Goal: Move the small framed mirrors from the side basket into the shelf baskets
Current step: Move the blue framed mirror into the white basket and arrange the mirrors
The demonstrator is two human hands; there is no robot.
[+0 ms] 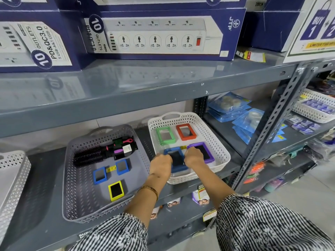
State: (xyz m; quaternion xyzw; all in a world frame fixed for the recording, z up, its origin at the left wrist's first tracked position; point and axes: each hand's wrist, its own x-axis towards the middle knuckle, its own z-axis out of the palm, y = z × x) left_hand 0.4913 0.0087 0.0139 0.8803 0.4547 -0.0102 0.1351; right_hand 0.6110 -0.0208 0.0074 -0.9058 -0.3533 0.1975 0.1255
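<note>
- Bright, even indoor light from above; no hard shadows anywhere.
- The glossy grey shelf mirrors the boxes standing on it as a pale, smeared reflection.
- Under that shelf the light drops: a soft shadow lies over the back of the grey basket and the wall behind.
- The white basket is near overexposed, its rim almost washed out.
- Wide-angle bending is strong: shelf edges bow and the upright post leans.
- The centre is fairly sharp; box print reads clearly.
- Corners soften: the striped sleeves blur slightly, and the goods at far right are smeared.
</note>
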